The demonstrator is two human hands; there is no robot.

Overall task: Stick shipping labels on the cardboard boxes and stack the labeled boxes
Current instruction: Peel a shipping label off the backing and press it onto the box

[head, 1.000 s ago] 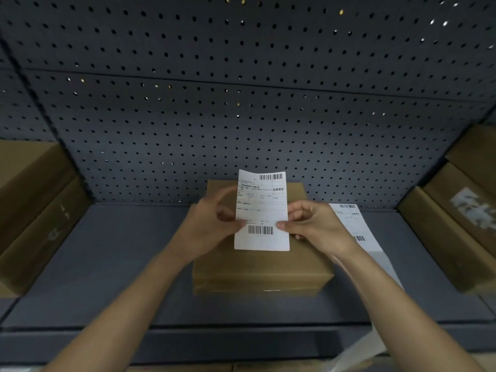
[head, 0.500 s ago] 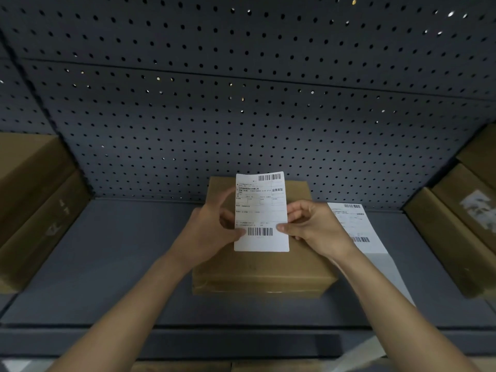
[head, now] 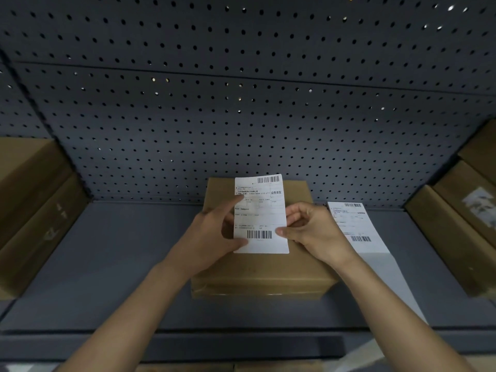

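Observation:
A white shipping label (head: 260, 210) with two barcodes is held upright above a brown cardboard box (head: 257, 272) in the middle of the grey shelf. My left hand (head: 212, 237) pinches the label's lower left edge, its index finger lying across the paper. My right hand (head: 311, 232) pinches the lower right edge between thumb and curled fingers. A strip of further labels (head: 354, 229) lies on the shelf right of the box and runs down off the front edge.
Stacked cardboard boxes stand at the left (head: 29, 210) and at the right (head: 461, 224) of the shelf; one on the right carries a label. A dark pegboard wall (head: 241, 103) closes the back. The shelf's front lip (head: 188, 342) runs below my forearms.
The label and both hands stay in nearly the same place over the box. My left index finger has stretched out further across the label's face.

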